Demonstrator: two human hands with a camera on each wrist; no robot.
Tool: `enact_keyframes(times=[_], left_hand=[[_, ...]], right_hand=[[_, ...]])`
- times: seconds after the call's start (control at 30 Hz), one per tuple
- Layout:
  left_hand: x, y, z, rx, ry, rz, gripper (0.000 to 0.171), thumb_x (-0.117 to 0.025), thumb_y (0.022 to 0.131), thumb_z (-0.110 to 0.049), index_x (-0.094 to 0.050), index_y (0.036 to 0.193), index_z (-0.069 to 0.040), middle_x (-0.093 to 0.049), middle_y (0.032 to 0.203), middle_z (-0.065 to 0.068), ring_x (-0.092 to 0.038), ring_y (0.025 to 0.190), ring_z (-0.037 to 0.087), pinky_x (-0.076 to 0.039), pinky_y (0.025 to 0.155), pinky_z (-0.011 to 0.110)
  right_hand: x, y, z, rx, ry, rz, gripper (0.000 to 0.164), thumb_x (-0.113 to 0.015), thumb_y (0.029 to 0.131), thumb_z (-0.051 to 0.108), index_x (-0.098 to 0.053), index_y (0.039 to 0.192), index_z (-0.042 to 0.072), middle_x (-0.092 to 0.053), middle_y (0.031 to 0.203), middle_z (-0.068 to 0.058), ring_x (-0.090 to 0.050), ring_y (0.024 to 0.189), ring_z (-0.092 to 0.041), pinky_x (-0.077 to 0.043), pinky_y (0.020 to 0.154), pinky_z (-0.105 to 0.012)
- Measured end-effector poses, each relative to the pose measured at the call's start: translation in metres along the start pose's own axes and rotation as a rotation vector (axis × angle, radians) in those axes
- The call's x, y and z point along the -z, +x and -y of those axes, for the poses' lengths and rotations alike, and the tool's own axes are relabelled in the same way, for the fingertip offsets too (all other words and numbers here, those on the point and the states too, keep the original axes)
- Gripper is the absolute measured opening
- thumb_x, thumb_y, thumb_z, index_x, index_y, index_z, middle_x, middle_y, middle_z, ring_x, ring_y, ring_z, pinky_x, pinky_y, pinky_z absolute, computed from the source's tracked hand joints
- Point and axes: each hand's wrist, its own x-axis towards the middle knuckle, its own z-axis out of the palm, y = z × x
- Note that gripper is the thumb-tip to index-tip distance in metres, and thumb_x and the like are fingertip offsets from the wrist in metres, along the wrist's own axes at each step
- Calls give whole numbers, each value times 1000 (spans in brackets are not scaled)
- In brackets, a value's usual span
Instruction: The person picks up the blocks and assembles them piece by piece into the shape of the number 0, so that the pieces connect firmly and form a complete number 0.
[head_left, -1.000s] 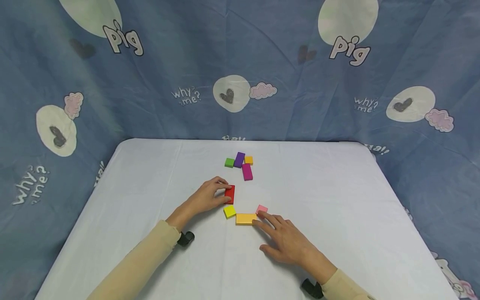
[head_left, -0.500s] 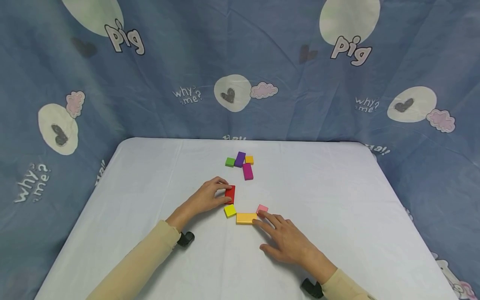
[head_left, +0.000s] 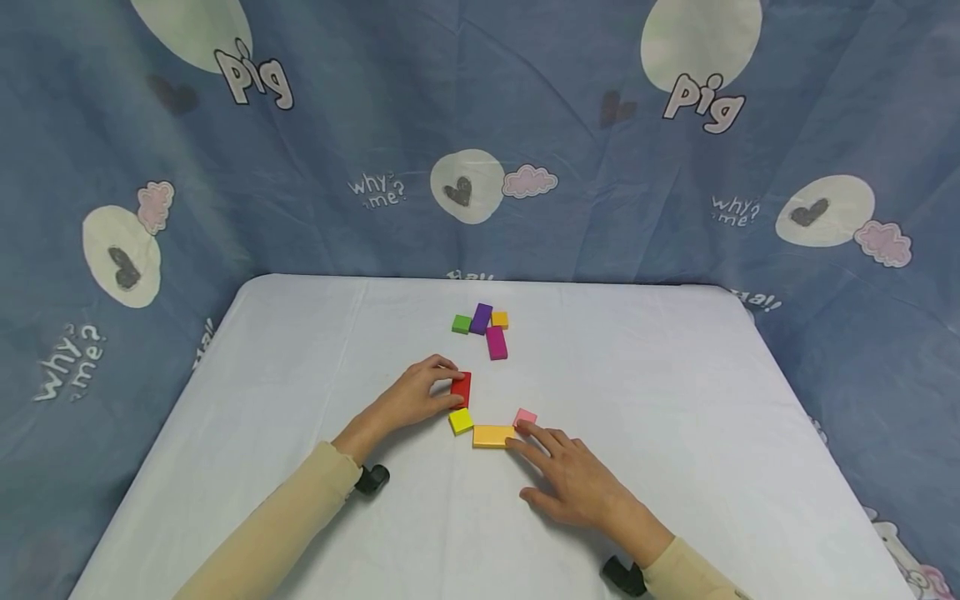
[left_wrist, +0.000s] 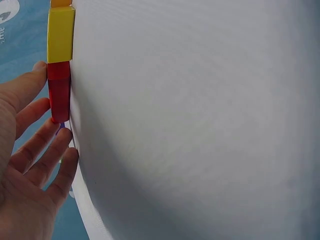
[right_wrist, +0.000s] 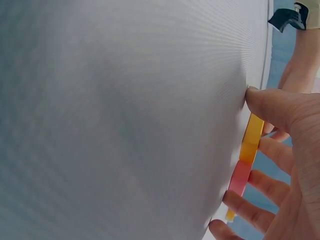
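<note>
In the head view, my left hand (head_left: 414, 395) holds a red block (head_left: 463, 389) lying on the white cloth, with thumb and index finger at its two ends. A yellow block (head_left: 461, 422) sits at the red one's near end, its corner close to a long orange block (head_left: 492, 437). My right hand (head_left: 572, 482) has its fingers spread, with fingertips on the orange block's right end and a small pink block (head_left: 525, 417). The left wrist view shows the thumb near the joint of the red block (left_wrist: 59, 92) and yellow block (left_wrist: 60, 35).
Farther back on the table (head_left: 637, 358) lies a cluster of a green block (head_left: 462, 324), a purple block (head_left: 482, 319), a small orange-yellow block (head_left: 500, 320) and a magenta block (head_left: 497, 342). A blue printed curtain (head_left: 315, 225) hangs behind and beside the table.
Both hands and all the blocks keep their places relative to each other. The head view has shifted very slightly.
</note>
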Motion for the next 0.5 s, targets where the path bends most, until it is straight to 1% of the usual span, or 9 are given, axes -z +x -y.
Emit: enact_keyframes(times=[0.33,0.5], left_hand=[[2,-2,0,-11,6,4,45,-74,88,-31,-66,128,-11,-54,129,5,-50,119,27,-42,103,48],[3,-8,1,-48,4,-23,48,-72,90,-35,-63,131,-13,-51,136,6,-48,125,27,-40,105,48]], right_hand=[[-2,-1,-1,1,3,-8,68,-66,90,45,-40,149,25,-34,154,-3,-46,126,-25,-48,93,-46],[-1,-1,0,10,-7,-23,69,-68,89,43,-40,149,25,-34,153,-3,-47,125,-24,-49,93,-46]])
